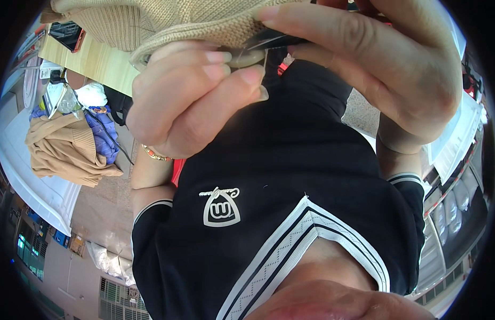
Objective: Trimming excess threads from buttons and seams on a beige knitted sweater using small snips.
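Observation:
A beige ribbed knit garment (199,24) is held up at the top of the view, its thick edge facing me. My left hand (186,104) is closed under that edge, thumb and fingers pinched together. A thin pale thread (265,63) stands up beside its thumb tip. Between its fingers and the knit shows a glossy, pale, rounded piece (248,58) that looks like a button. My right hand (388,61) is closed around dark pointed thread snips (274,39), blades toward the thread and the knit. Part of the snips is hidden by the fingers.
At the left, a light wooden tabletop (106,64) carries a dark box-like object (67,35). Beyond it lie a heaped tan knit garment (71,149) and purple cloth (102,138), near a white table or bin edge (34,194). Wrapped white bundles (455,208) stand at the right.

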Action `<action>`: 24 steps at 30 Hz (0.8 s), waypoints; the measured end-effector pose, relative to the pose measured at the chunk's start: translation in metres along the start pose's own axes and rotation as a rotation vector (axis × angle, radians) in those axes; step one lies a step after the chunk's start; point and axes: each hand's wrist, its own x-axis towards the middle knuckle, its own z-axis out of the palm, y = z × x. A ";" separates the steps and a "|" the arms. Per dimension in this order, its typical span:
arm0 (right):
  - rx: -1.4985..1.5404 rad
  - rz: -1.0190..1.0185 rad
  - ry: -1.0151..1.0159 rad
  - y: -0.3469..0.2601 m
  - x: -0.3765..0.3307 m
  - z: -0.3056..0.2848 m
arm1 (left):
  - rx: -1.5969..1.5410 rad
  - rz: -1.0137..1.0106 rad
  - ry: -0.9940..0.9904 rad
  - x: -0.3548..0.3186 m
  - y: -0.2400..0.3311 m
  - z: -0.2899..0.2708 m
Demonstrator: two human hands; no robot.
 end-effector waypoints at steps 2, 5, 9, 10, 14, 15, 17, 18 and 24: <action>-0.018 0.002 0.009 0.000 -0.004 -0.005 | 0.003 -0.006 0.037 -0.002 -0.001 0.001; -0.041 0.005 0.023 -0.006 0.007 0.005 | -0.019 0.010 0.067 -0.003 -0.002 0.004; -0.076 0.013 0.046 -0.013 0.003 0.001 | 0.080 0.130 -0.071 0.003 -0.009 -0.002; -0.083 0.011 0.052 -0.017 0.005 -0.008 | 0.089 0.159 -0.060 0.002 -0.011 -0.002; -0.110 0.006 0.079 -0.026 0.010 0.007 | 0.079 0.136 -0.004 0.000 -0.010 -0.001; -0.116 0.004 0.087 -0.026 0.009 0.006 | 0.082 0.138 -0.005 0.001 -0.008 -0.003; -0.132 0.004 0.107 -0.026 0.011 0.007 | 0.081 0.077 -0.053 0.004 -0.006 -0.005; -0.139 0.003 0.119 -0.023 0.008 0.004 | 0.082 0.083 -0.055 0.004 -0.006 -0.006; -0.275 0.076 0.257 0.002 -0.002 -0.009 | -0.402 -0.407 0.332 0.012 0.002 -0.014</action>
